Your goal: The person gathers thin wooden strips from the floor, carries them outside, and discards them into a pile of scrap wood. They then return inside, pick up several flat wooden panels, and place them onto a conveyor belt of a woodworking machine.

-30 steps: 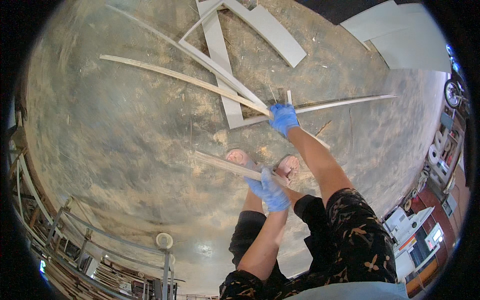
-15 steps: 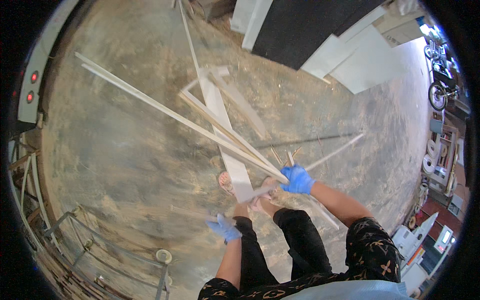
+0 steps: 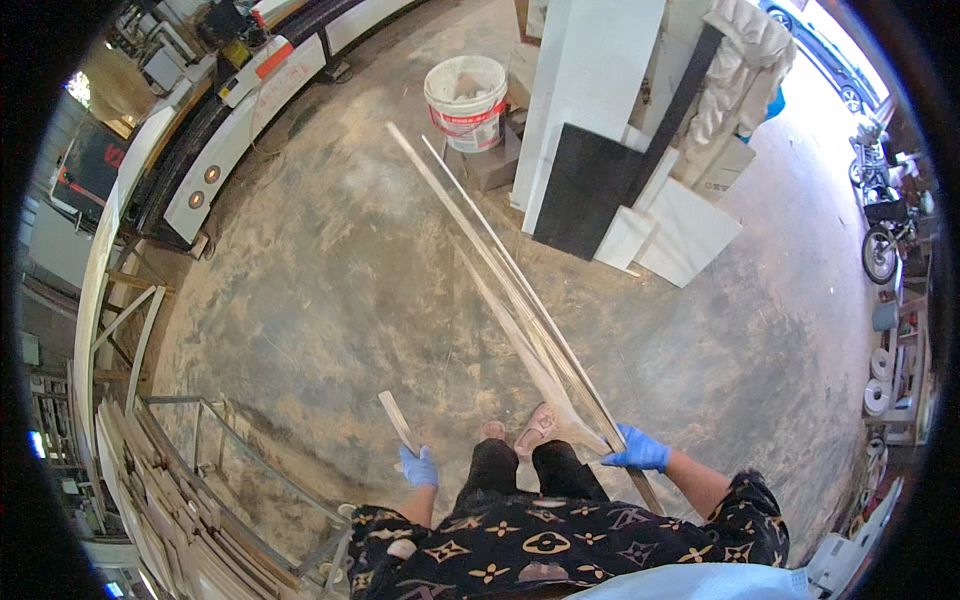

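My right hand (image 3: 641, 449), in a blue glove, is closed round the near part of a bundle of long, thin wooden strips (image 3: 541, 325). The strips slant away from me to the far left, fanning apart slightly, and their near ends stick out below the hand. In a matching glove, my left hand (image 3: 419, 465) grips the lower end of a short, flat, pale wooden piece (image 3: 397, 415), which points up and away. The two hands are well apart, on either side of my legs.
A white bucket (image 3: 466, 100) stands at the far side, beside leaning white and black panels (image 3: 588, 190). On the left are a metal-framed rack (image 3: 245, 448) and stacked wooden strips (image 3: 165, 515). A motorcycle (image 3: 880, 250) and shelves (image 3: 905, 370) line the right.
The strips and boards that lay across the floor before me are now off it, and a long bundle is in my right hand. My view has shifted, bringing the bucket in.
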`<state>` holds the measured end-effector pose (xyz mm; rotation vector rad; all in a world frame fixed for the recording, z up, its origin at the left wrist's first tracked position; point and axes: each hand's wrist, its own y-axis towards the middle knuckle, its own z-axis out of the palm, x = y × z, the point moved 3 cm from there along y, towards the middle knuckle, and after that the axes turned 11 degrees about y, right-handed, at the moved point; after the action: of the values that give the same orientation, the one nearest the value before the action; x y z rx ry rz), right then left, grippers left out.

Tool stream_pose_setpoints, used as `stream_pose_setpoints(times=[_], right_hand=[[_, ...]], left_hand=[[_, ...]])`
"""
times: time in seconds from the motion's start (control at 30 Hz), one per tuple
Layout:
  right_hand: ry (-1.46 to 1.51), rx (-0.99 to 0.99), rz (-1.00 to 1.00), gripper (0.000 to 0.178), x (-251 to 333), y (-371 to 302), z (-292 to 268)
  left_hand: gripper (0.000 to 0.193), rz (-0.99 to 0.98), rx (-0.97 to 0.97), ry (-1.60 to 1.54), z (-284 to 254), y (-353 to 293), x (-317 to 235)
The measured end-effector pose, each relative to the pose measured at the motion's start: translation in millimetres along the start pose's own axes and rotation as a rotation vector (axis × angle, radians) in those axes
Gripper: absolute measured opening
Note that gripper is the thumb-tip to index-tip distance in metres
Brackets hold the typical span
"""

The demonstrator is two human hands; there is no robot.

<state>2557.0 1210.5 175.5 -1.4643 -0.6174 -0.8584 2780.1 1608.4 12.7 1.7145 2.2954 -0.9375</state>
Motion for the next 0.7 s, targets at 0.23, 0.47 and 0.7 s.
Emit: stream_pose_setpoints(times=[0.23, 0.47, 0.7], right_hand=[[0.21, -0.214, 0.193, 0.054, 1.2, -184.7, 65.5], [0.36, -0.586, 0.099, 0.055, -46.7, -309.6, 135.1], [0.732, -0.85, 0.099, 0.049, -105.7, -408.3, 123.4]], left_hand=[[0.039, 0.146, 0.319, 0.275, -27.6, 20.0, 11.5], [0.044, 0.625, 0.548, 0.625, 4.8, -9.7, -53.1], [0.037, 1.004, 0.632, 0.699, 142.8, -123.4, -198.1]])
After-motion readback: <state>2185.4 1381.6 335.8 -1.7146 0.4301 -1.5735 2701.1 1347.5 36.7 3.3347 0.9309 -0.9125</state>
